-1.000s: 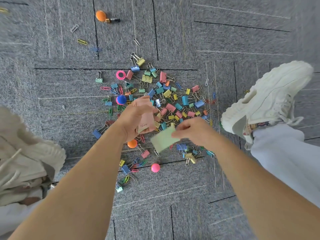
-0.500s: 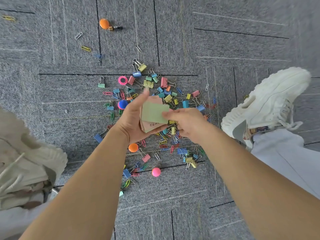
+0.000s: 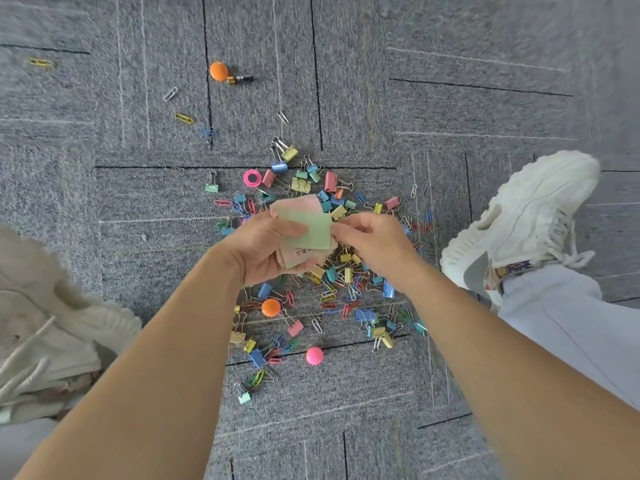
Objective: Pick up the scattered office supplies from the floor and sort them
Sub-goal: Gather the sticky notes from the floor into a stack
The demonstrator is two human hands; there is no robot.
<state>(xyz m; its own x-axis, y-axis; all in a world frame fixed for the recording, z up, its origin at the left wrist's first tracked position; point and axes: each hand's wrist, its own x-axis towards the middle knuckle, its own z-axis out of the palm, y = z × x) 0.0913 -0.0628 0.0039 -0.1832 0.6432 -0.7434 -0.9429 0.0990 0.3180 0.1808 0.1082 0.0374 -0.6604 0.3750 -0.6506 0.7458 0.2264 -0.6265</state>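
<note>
Scribble on our pink/green note stack (image 3: 304,232): unreadable. L hand (image 3: 258,251) grips it above the clip pile (image 3: 346,282); R hand (image 3: 374,244) pinches its edge.

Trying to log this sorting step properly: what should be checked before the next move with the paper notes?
1. Green note on the note stack: ok, it lies on top, under the left hand's thumb.
2. Right hand free: not ok, it pinches the green note's right edge.
3. Stack squared: not ok, pink notes stick out askew above the green one.
4. Place for the notes: cannot tell, no box or tray in view.
5. Floor cleared: not ok, binder clips and paper clips lie on the carpet.
</note>
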